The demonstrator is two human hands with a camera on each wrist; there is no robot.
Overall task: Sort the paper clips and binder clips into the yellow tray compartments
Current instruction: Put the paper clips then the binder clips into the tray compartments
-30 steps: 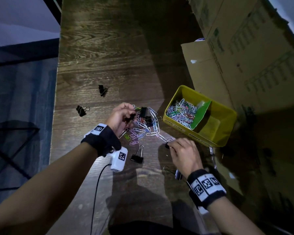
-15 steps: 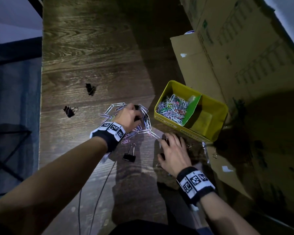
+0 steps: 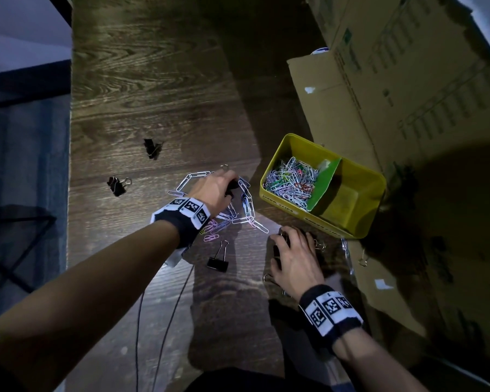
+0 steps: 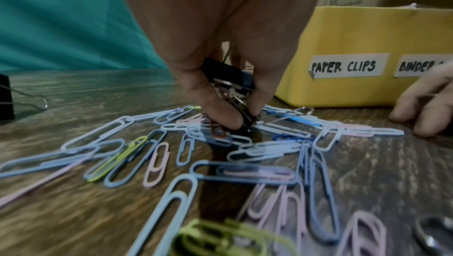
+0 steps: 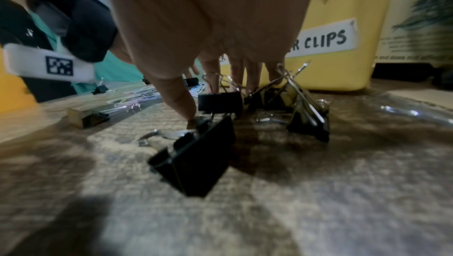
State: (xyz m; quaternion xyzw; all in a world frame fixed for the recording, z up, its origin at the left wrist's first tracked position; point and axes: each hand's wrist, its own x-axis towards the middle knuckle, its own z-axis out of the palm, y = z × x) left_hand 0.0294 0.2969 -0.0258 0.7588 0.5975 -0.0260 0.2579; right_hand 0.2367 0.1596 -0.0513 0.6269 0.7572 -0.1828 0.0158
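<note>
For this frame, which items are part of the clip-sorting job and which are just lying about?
Job:
yellow tray, paper clips already in one compartment
loose paper clips on the table
binder clips under the right hand
binder clip pinched by the left hand

Lying about:
cardboard boxes
cables

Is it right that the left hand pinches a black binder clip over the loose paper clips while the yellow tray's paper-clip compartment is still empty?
Not quite. The left hand does pinch a black binder clip over the loose paper clips, but the yellow tray has its paper-clip compartment already heaped with paper clips. The head view shows it.
</note>
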